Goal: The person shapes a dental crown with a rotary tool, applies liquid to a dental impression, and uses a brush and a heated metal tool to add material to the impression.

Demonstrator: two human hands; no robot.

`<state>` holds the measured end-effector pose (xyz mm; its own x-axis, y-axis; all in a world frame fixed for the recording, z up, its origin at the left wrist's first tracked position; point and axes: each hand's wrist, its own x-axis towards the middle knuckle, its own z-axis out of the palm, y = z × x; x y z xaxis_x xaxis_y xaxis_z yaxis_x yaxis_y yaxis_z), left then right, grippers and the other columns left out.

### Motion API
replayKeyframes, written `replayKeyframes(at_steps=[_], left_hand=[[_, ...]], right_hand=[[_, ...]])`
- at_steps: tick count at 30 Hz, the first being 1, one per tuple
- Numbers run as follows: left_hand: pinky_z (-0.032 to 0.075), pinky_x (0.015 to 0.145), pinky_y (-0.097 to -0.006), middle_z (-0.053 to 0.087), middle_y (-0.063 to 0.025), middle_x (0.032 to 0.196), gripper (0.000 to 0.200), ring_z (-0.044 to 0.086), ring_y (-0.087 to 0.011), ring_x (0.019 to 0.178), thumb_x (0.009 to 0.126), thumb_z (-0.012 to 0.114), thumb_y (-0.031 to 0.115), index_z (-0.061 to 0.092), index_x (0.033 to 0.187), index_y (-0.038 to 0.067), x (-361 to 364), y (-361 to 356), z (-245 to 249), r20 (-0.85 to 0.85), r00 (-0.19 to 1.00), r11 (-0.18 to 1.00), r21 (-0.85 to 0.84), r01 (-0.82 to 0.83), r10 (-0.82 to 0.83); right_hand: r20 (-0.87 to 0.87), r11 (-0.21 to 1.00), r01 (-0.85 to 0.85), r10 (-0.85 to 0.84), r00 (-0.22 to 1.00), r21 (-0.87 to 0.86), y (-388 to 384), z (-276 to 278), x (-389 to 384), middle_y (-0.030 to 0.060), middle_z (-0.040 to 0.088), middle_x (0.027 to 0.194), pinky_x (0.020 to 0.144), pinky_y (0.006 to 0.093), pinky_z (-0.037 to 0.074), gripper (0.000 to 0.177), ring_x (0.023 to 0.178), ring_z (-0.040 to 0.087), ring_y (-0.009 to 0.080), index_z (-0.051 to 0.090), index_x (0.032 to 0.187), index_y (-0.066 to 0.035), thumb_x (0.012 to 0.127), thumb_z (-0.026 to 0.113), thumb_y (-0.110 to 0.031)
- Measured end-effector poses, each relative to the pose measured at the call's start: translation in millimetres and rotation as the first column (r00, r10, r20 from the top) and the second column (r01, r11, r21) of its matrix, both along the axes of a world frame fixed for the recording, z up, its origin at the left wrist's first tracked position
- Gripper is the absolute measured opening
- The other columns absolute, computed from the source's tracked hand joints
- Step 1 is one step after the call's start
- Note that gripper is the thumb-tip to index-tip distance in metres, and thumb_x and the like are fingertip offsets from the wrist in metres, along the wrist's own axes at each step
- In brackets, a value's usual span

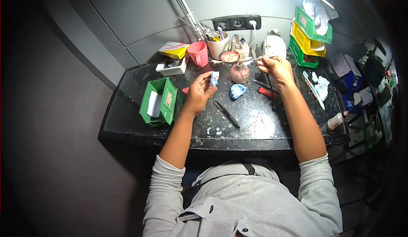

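Observation:
My left hand (199, 93) is closed round a small blue and white piece (214, 78), held upright above the table. My right hand (278, 69) pinches a thin metal tool (251, 60), whose tip points left over a round glass burner (240, 73) with pinkish contents. A second blue piece (238, 91) lies on the black table (195, 131) in front of the burner. Between my arms lies a black pen-like tool (227, 114). A red-handled object (267, 92) rests below my right hand.
A green bin (169, 99) stands at the left, with a white tray (172, 67), pink cup (198, 53) and holder of tools (219, 48) behind. Stacked bins (304, 37), toothbrushes (314, 91), crumpled tissue (322, 87) and a small bottle (335, 121) are at the right.

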<state>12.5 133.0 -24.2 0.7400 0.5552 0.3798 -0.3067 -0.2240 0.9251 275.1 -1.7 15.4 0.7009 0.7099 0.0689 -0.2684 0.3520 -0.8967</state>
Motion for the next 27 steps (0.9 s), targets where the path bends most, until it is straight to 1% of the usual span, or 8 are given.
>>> replayKeyframes(at_steps=[2, 6, 8, 12, 14, 17, 20, 27], left_hand=[[0.041, 0.105, -0.0311, 0.053, -0.0112, 0.131, 0.054, 0.051, -0.0187, 0.123, 0.088, 0.068, 0.004, 0.043, 0.136, -0.003, 0.2, 0.7, -1.0, -0.003, 1.000, 1.000, -0.003, 0.003, -0.003], [0.040, 0.107, -0.0322, 0.052, -0.0114, 0.132, 0.054, 0.051, -0.0188, 0.124, 0.089, 0.067, 0.006, 0.043, 0.136, -0.005, 0.5, 2.8, -3.6, -0.004, 1.000, 1.000, 0.007, 0.003, -0.003], [0.040, 0.106, -0.0309, 0.054, -0.0105, 0.130, 0.053, 0.051, -0.0175, 0.122, 0.089, 0.066, 0.002, 0.042, 0.137, -0.004, 0.6, 1.1, -2.3, -0.002, 1.000, 1.000, -0.008, 0.004, -0.004], [0.039, 0.104, -0.0299, 0.055, -0.0100, 0.129, 0.053, 0.052, -0.0166, 0.120, 0.089, 0.065, -0.001, 0.043, 0.137, -0.004, 0.4, -0.5, -0.9, -0.011, 1.000, 0.999, -0.042, 0.002, -0.003], [0.039, 0.104, -0.0301, 0.054, -0.0103, 0.130, 0.053, 0.052, -0.0168, 0.120, 0.089, 0.065, -0.001, 0.043, 0.137, -0.004, 1.0, 1.5, -3.3, -0.010, 1.000, 0.999, -0.034, 0.004, -0.004], [0.039, 0.104, -0.0304, 0.054, -0.0109, 0.131, 0.053, 0.052, -0.0173, 0.121, 0.089, 0.065, -0.001, 0.043, 0.137, -0.004, 0.9, 1.1, -2.8, -0.015, 1.000, 1.000, -0.031, 0.002, -0.002], [0.039, 0.105, -0.0306, 0.053, -0.0115, 0.131, 0.053, 0.052, -0.0177, 0.121, 0.089, 0.065, -0.001, 0.043, 0.136, -0.004, 0.8, 1.1, -2.4, -0.019, 1.000, 0.999, -0.033, 0.003, -0.004], [0.039, 0.105, -0.0304, 0.053, -0.0118, 0.131, 0.053, 0.052, -0.0176, 0.121, 0.088, 0.066, -0.001, 0.043, 0.136, -0.004, 0.9, -0.3, -2.2, -0.006, 1.000, 0.999, -0.042, 0.005, -0.005]], right_hand=[[0.098, 0.996, 0.003, 0.006, 0.995, -0.088, -2.5, 2.4, -3.6, 0.0162, 0.068, 0.097, 0.071, 0.0273, 0.060, 0.021, 0.086, 0.069, 0.0207, 0.057, 0.105, 0.007, 0.092, 0.063, -0.009], [0.118, 0.996, -0.004, 0.014, 0.993, -0.084, -3.1, 0.8, -3.6, 0.0144, 0.068, 0.097, 0.069, 0.0279, 0.060, 0.023, 0.085, 0.069, 0.0194, 0.057, 0.108, 0.004, 0.091, 0.065, -0.009], [0.093, 0.997, -0.074, 0.073, 0.993, 0.013, -0.5, -4.4, -0.1, 0.0128, 0.068, 0.097, 0.071, 0.0297, 0.060, 0.024, 0.084, 0.068, 0.0183, 0.058, 0.109, 0.004, 0.090, 0.066, -0.010], [0.079, 0.996, -0.076, 0.072, 0.994, 0.043, 6.0, -14.2, 8.4, 0.0108, 0.069, 0.096, 0.073, 0.0299, 0.058, 0.024, 0.084, 0.067, 0.0165, 0.059, 0.108, 0.002, 0.090, 0.067, -0.012], [0.145, 0.997, -0.065, 0.060, 0.988, 0.031, 7.9, -17.9, 11.8, 0.0084, 0.070, 0.098, 0.077, 0.0301, 0.053, 0.026, 0.087, 0.066, 0.0153, 0.062, 0.107, -0.001, 0.089, 0.069, -0.017], [0.152, 0.997, -0.003, 0.014, 0.988, -0.071, 4.6, -13.2, 8.9, 0.0037, 0.070, 0.096, 0.077, 0.0283, 0.048, 0.023, 0.084, 0.065, 0.0127, 0.064, 0.107, -0.008, 0.088, 0.071, -0.017], [0.176, 0.995, 0.030, -0.013, 0.984, -0.097, 2.1, -8.4, 3.7, 0.0008, 0.071, 0.097, 0.077, 0.0271, 0.044, 0.023, 0.085, 0.064, 0.0102, 0.065, 0.107, -0.011, 0.087, 0.072, -0.021], [0.204, 0.989, 0.077, -0.050, 0.978, -0.124, 1.9, -8.3, 3.8, -0.0010, 0.072, 0.098, 0.076, 0.0280, 0.042, 0.023, 0.087, 0.064, 0.0090, 0.066, 0.106, -0.012, 0.086, 0.072, -0.021]])
